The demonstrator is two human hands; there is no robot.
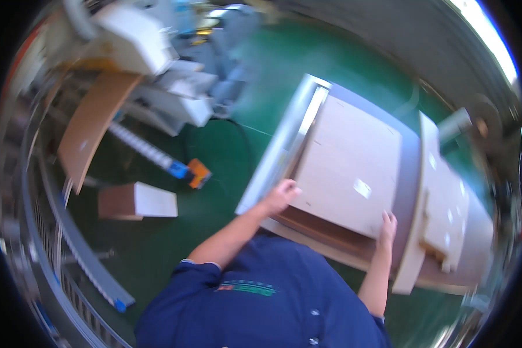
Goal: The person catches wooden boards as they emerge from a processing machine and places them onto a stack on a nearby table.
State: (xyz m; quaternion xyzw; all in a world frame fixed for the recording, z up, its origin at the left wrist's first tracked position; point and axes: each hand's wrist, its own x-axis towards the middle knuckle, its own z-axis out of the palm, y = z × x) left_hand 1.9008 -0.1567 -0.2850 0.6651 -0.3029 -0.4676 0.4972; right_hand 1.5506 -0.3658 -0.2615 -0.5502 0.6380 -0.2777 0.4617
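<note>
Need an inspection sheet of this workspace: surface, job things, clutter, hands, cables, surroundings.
Surface: grey bench top, pale metal rail along its left side.
Job's things: light-brown board with a white label; a gap shows under its near edge.
Clutter: more boards at right; brown-and-white block and orange-and-blue item at left.
Hands: left hand at the board's near-left corner, right hand at near-right; grip unclear, blurred.
Cables: dark cable curving over the floor.
Surroundings: green floor; white machinery, upper left.
</note>
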